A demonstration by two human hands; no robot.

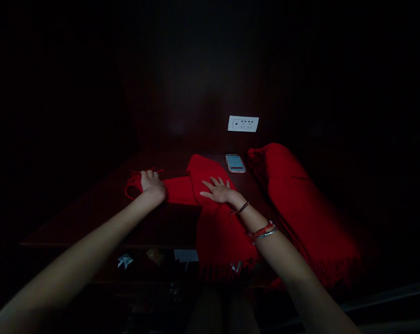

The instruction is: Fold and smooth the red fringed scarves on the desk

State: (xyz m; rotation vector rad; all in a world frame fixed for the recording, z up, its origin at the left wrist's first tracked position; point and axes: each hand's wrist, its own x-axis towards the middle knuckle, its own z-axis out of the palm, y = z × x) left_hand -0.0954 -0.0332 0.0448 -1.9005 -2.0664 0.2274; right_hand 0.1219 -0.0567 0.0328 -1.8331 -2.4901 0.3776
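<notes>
A red fringed scarf [213, 232] lies on the dark wooden table, folded across itself, with its near fringe hanging over the front edge. One narrow length of it runs left to a fringed end. There my left hand [152, 183] is closed on the scarf, its fingers bent over the cloth; the palm side is hidden. My right hand [217, 190] rests on the fold with its fingers spread out, pressing the cloth without gripping it. Bracelets circle my right wrist and forearm.
Another red fringed cloth [293, 195] lies folded at the right. A phone-like flat object [235, 163], pixelated, lies behind the scarf. A white socket plate [243, 124] is on the back wall. Small items, including a pale crumpled piece [125, 260], sit below the table's edge [92, 245]. The surroundings are very dark.
</notes>
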